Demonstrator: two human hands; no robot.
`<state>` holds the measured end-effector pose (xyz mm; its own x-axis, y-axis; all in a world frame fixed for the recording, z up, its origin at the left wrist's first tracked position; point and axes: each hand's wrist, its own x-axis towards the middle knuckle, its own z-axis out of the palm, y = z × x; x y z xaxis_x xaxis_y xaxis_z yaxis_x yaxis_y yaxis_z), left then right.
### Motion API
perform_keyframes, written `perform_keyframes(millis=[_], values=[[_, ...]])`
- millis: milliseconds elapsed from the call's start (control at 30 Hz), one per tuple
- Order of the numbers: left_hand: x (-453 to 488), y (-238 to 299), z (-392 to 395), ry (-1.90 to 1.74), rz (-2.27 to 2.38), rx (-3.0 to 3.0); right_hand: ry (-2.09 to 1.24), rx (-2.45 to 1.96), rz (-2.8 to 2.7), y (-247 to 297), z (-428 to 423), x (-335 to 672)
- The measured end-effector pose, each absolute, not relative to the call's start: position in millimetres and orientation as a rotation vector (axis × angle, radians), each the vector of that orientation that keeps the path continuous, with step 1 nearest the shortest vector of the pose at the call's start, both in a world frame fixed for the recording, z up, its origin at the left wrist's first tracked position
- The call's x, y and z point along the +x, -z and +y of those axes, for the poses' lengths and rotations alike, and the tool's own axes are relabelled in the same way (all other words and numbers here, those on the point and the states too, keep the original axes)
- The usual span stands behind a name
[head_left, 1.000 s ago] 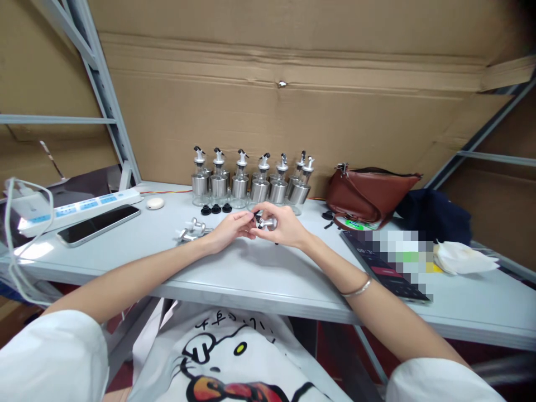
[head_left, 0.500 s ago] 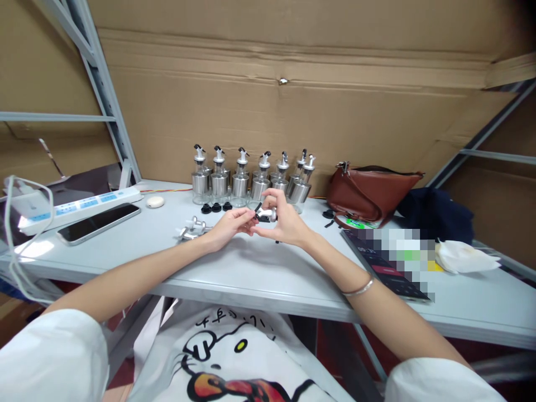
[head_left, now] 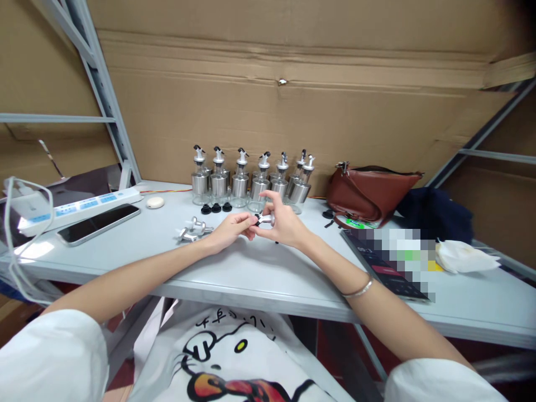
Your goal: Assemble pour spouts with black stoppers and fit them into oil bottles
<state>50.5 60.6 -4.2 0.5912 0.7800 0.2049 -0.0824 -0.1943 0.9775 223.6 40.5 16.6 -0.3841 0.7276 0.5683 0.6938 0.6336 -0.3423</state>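
Observation:
My left hand (head_left: 228, 230) and my right hand (head_left: 281, 223) meet above the grey table (head_left: 259, 268), both pinched on a small silver pourer spout (head_left: 263, 219) with a black part at its left end. Just behind my hands stands a row of several glass-and-steel oil bottles (head_left: 249, 181) fitted with spouts. Loose silver spouts (head_left: 191, 229) lie on the table left of my left hand. Three black rubber stoppers (head_left: 215, 208) sit in front of the bottles.
A black phone (head_left: 98, 223), a white power strip (head_left: 79, 207) and a small white puck (head_left: 154, 202) lie at the left. A brown leather bag (head_left: 368, 192), dark cloth (head_left: 433, 215), a tablet (head_left: 389, 265) and white tissue (head_left: 463, 257) are at the right. Cardboard backs the table.
My right hand lifted and turned the spout slightly, then settled back; its fingers now stand more upright over the part. My left hand stayed pinched at the black end.

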Motion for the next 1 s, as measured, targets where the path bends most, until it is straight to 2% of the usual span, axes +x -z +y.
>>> perform_keyframes(millis=[333, 533, 1000], values=[[49.2, 8.6, 63.9, -0.798, 0.579, 1.568, 0.001, -1.194, -2.226, -17.7, 36.8, 222.1], [50.9, 6.6, 61.2, -0.879, 0.583, 1.569, 0.075, -1.234, -2.136, -16.5, 38.4, 220.1], [47.0, 1.3, 60.4, -0.793, 0.585, 1.735, 0.071, -1.111, -2.214, -16.9, 36.2, 221.3]])
